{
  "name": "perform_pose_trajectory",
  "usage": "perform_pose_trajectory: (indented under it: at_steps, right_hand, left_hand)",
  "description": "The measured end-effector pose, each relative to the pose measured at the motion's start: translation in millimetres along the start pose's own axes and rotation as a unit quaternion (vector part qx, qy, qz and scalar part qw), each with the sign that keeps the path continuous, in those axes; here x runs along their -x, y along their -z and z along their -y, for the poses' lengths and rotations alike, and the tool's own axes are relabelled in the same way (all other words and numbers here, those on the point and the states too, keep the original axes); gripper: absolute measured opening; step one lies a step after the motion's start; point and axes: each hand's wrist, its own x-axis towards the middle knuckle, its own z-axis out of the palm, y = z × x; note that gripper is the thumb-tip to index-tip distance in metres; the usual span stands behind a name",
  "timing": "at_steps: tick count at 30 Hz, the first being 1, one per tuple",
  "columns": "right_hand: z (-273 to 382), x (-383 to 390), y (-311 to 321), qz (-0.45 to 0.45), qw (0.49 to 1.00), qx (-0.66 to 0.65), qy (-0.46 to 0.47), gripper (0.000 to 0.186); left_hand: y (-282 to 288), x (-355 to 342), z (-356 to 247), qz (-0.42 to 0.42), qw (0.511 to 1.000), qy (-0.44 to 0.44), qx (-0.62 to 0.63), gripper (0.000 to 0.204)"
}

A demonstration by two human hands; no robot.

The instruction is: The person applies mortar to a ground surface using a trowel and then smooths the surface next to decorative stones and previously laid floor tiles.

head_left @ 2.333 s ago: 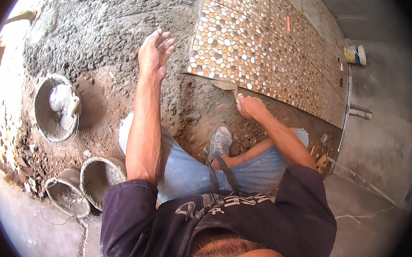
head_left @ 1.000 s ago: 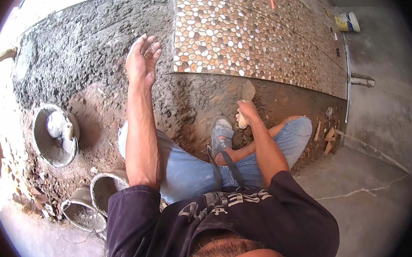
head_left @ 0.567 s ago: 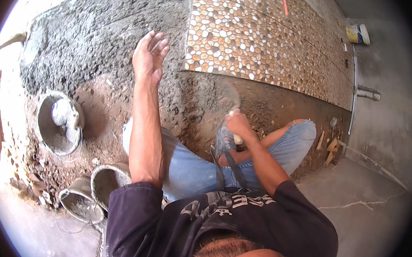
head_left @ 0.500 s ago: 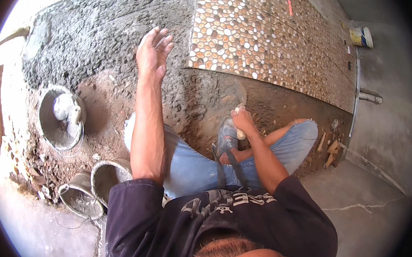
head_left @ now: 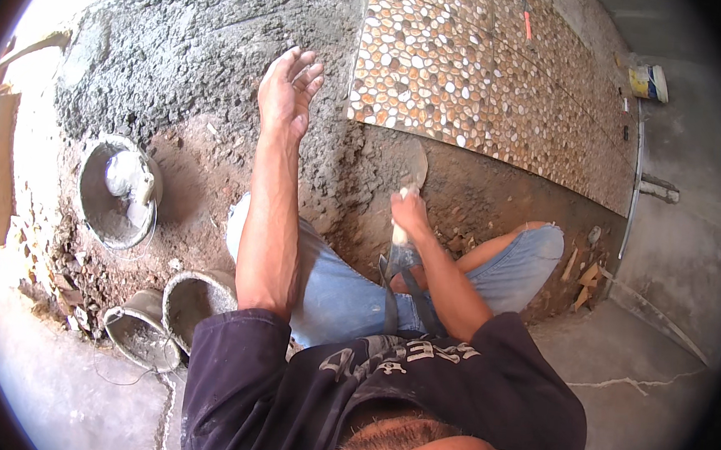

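My left hand (head_left: 290, 93) is open over the wet grey mortar bed (head_left: 188, 62), its fingers slightly curled and grey with mortar. Nothing shows between them. My right hand (head_left: 410, 212) is closed around the pale handle of a trowel (head_left: 417, 162). The trowel's blade points away from me, over the brown soil just short of the tiles' near edge. Pebble-patterned floor tiles (head_left: 426, 71) cover the ground to the right of the mortar. Whether the blade touches the soil I cannot tell.
A bucket (head_left: 87, 193) with a pale object inside stands at left. Two more mortar-crusted buckets (head_left: 197, 285) lean together nearer me. A tool with an orange handle (head_left: 527, 25) lies on the far tiles. A white-and-yellow pail (head_left: 646, 83) lies by the right wall.
My right hand has brought the trowel slightly left, and its blade shows more fully. The whole view has shifted a little; my left hand stays raised over the mortar.
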Motion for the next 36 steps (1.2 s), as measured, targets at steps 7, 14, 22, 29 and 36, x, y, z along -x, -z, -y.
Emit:
perform_pose_trajectory:
  at_steps: [7, 14, 22, 29, 36]
  right_hand:
    - [74.9, 38.3, -28.8, 0.058, 0.976, 0.128, 0.168, 0.035]
    - [78.1, 32.0, -26.7, 0.059, 0.977, 0.117, 0.168, 0.038]
    - [64.9, 40.6, -15.2, 0.016, 0.988, 0.080, 0.130, 0.041]
    - [77.6, 29.2, -40.3, 0.032, 0.946, 0.191, 0.260, 0.034]
    - [38.6, 3.0, 34.9, -0.003, 0.903, 0.338, 0.264, 0.028]
  left_hand:
    - [10.1, -2.3, -0.6, -0.020, 1.000, -0.005, 0.011, 0.029]
    - [11.3, 0.2, -3.8, -0.016, 1.000, -0.010, 0.016, 0.030]
    - [17.7, 1.0, -8.4, -0.018, 1.000, -0.012, 0.007, 0.033]
    - [16.3, 1.1, -8.1, -0.017, 1.000, -0.010, 0.013, 0.031]
    - [19.4, 0.6, -8.5, -0.021, 0.999, -0.020, 0.017, 0.030]
